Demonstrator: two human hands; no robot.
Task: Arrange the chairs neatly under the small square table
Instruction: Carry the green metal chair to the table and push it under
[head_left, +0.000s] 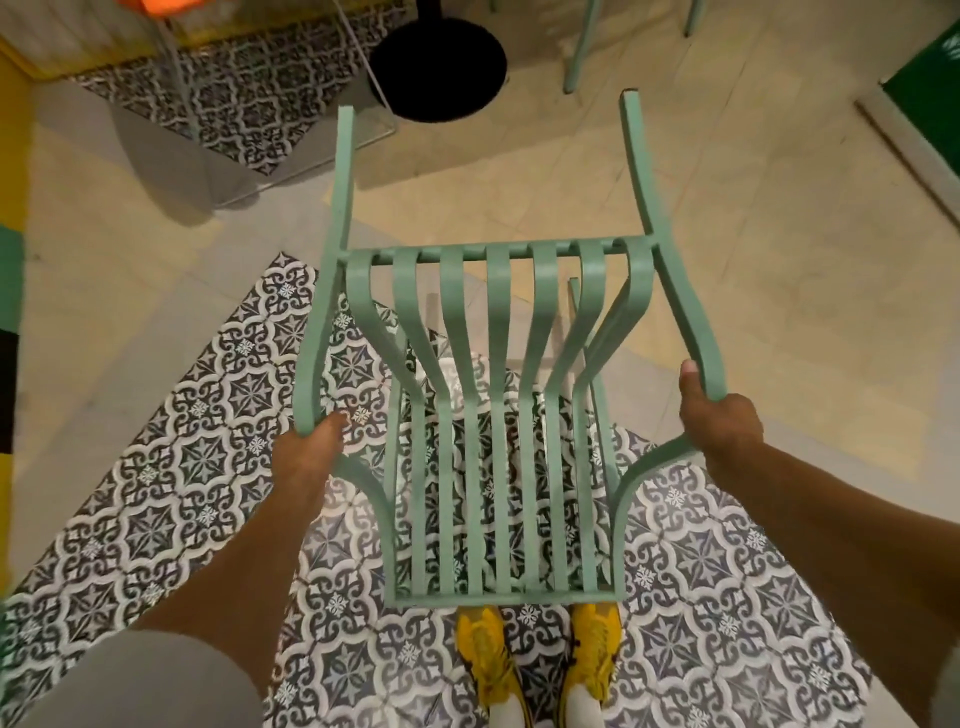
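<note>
A mint-green metal slat chair (498, 415) fills the middle of the view, tilted forward so its front legs point away from me towards the table base. My left hand (306, 452) grips the chair's left armrest. My right hand (719, 421) grips the right armrest, thumb on top. The chair's backrest rail is just above my yellow shoes (540, 660). The table's round black base (439, 67) stands on the floor at the top centre, beyond the chair legs; the tabletop is out of view.
Legs of another mint-green chair (579, 47) stand at the top right of the table base. A clear chair frame (291, 124) stands over patterned tiles at the top left. A green panel (930, 98) lies at the right edge, a yellow wall at the left.
</note>
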